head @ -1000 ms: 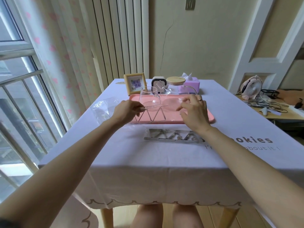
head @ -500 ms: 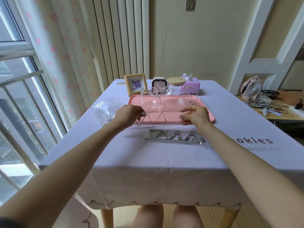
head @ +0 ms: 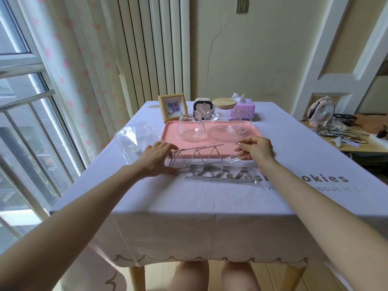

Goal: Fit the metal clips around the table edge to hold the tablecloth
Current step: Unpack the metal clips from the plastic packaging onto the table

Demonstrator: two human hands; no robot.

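A row of zigzag metal clips (head: 197, 156) hangs just above the lavender tablecloth (head: 189, 198), in front of the pink tray. My left hand (head: 157, 159) grips the left end of the row, thumb underneath. At the row's right end, my right hand (head: 257, 149) pinches the clear plastic sleeve (head: 235, 158). A second pack of clips (head: 220, 177) lies flat on the cloth just nearer to me. The cloth drapes over the table's front edge (head: 189, 214), with no clip on the edge in view.
The pink tray (head: 168, 135) carries a glass cup (head: 190, 129) and a glass teapot (head: 227, 127). Behind it stand a photo frame (head: 172, 110) and a purple tissue box (head: 245, 108). An empty clear bag (head: 136, 137) lies left; a side table with a fan (head: 321, 111) stands right.
The clips have come down from over the tray toward the cloth. My right hand has drawn away to the right, pulling the clear sleeve off the row.
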